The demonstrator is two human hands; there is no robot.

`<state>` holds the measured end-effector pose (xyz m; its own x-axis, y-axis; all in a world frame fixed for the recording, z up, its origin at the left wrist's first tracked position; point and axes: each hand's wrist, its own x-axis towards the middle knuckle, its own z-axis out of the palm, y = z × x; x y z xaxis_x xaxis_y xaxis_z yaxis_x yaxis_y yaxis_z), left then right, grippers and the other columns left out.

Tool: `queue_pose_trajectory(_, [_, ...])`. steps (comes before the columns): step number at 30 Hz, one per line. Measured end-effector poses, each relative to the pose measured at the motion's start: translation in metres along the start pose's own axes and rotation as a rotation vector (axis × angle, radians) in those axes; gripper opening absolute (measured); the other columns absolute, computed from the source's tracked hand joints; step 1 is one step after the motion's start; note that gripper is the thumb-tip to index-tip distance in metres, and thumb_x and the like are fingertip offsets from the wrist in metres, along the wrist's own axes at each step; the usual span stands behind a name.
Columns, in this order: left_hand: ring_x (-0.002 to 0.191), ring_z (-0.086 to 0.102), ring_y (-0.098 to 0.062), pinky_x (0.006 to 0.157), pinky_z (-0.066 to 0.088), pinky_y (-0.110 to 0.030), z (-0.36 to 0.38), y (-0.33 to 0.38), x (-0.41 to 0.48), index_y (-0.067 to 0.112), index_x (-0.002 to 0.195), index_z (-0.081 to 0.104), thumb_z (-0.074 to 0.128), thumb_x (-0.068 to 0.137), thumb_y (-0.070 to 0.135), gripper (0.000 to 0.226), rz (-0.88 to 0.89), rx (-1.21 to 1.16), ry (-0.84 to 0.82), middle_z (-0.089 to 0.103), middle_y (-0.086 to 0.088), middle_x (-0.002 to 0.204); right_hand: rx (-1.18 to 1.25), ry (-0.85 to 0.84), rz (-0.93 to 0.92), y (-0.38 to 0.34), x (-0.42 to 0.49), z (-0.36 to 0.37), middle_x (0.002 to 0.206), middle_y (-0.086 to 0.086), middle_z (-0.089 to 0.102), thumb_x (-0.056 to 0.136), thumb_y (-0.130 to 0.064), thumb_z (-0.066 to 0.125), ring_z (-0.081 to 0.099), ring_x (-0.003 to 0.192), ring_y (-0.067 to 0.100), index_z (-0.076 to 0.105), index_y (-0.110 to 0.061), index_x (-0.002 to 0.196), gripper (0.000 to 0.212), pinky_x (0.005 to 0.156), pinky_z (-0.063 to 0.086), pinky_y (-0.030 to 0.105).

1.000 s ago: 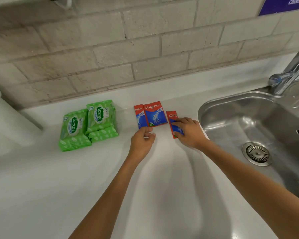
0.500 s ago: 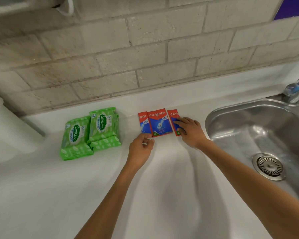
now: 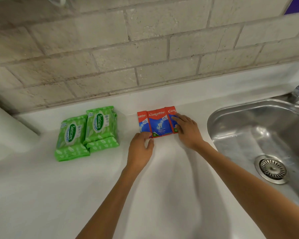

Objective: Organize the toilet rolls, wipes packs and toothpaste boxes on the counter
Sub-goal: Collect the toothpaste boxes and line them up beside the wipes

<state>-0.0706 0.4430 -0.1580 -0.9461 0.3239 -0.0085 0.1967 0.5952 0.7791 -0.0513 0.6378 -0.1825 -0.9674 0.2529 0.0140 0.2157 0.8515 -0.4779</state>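
Slid leftward, the right toothpaste box (image 3: 171, 111) now touches the middle box (image 3: 160, 124), closing the row on the counter (image 3: 162, 187) by the wall (image 3: 145, 49). Right hand (image 3: 188, 133) presses it with flat, straight fingers. Left hand (image 3: 141, 149) curls against the left box (image 3: 142, 123); whether it pinches, I cannot tell. Toothpaste looks sorted.

A single wide-angle camera worn on the person's head looks forward and steeply down at the white table (image 3: 41, 195), facing the brick wall (image 3: 110, 49) behind it. It sits close: the arms enter from the bottom edge, with the left hand (image 3: 141, 149) and right hand (image 3: 186, 131) at the Colgate toothpaste boxes (image 3: 158, 124) near mid-frame. Left of the boxes lie the Sanicare wipes packs (image 3: 100, 125); right of the boxes the steel sink (image 3: 240, 128) runs off the frame. The lens bows the wall's courses.
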Motion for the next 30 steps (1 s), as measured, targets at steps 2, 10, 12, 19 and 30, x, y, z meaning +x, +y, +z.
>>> queue_pose_trajectory(2, [0.114, 0.053, -0.022, 0.088, 0.044, -0.023, 0.004, 0.0, 0.001, 0.007, 0.12, 0.057, 0.054, 0.091, 0.015, 0.03, 0.084, 0.118, 0.022, 0.054, -0.011, 0.124, 0.021, 0.034, -0.013, -0.005, -0.005, 0.007, 0.153, 0.004, 0.03, 0.099, -0.023, 0.038, 0.027, 0.142, 0.019, 0.039, -0.013, 0.141, 0.043, 0.115, 0.023, 0.033])
queue_pose_trajectory(10, [0.148, 0.01, -0.021, 0.119, 0.016, -0.032, 0.016, -0.003, 0.018, 0.018, 0.149, 0.017, 0.033, 0.1, 0.031, 0.054, 0.244, 0.571, -0.131, 0.011, -0.007, 0.159, -0.065, 0.001, -0.068, -0.023, -0.016, 0.027, 0.16, 0.0, 0.009, 0.088, -0.04, 0.012, 0.003, 0.148, 0.015, 0.018, -0.019, 0.149, 0.065, 0.115, -0.005, 0.023])
queue_pose_trajectory(12, [0.149, 0.003, -0.021, 0.12, 0.009, -0.033, 0.018, -0.006, 0.024, 0.02, 0.15, 0.01, 0.031, 0.1, 0.031, 0.055, 0.273, 0.62, -0.15, 0.003, -0.007, 0.16, -0.115, -0.012, -0.068, -0.022, -0.013, 0.028, 0.16, 0.001, 0.004, 0.092, -0.039, 0.012, -0.001, 0.148, 0.015, 0.015, -0.02, 0.15, 0.061, 0.115, -0.008, 0.024])
queue_pose_trajectory(19, [0.149, -0.003, -0.021, 0.12, 0.005, -0.034, 0.026, -0.016, 0.043, 0.021, 0.15, 0.007, 0.022, 0.101, 0.037, 0.054, 0.251, 0.703, -0.211, -0.001, -0.003, 0.161, -0.136, -0.051, -0.047, -0.019, -0.009, 0.027, 0.16, -0.002, 0.009, 0.102, -0.029, 0.025, 0.0, 0.148, 0.013, 0.016, -0.019, 0.149, 0.049, 0.118, -0.004, 0.027])
queue_pose_trajectory(30, [0.149, 0.001, -0.018, 0.12, 0.005, -0.031, 0.03, -0.022, 0.041, 0.021, 0.15, 0.014, 0.024, 0.101, 0.034, 0.052, 0.262, 0.641, -0.181, 0.005, -0.002, 0.16, -0.066, -0.039, -0.026, -0.018, -0.009, 0.027, 0.159, -0.001, 0.015, 0.102, -0.028, 0.029, 0.005, 0.148, 0.014, 0.02, -0.018, 0.149, 0.049, 0.119, 0.001, 0.028])
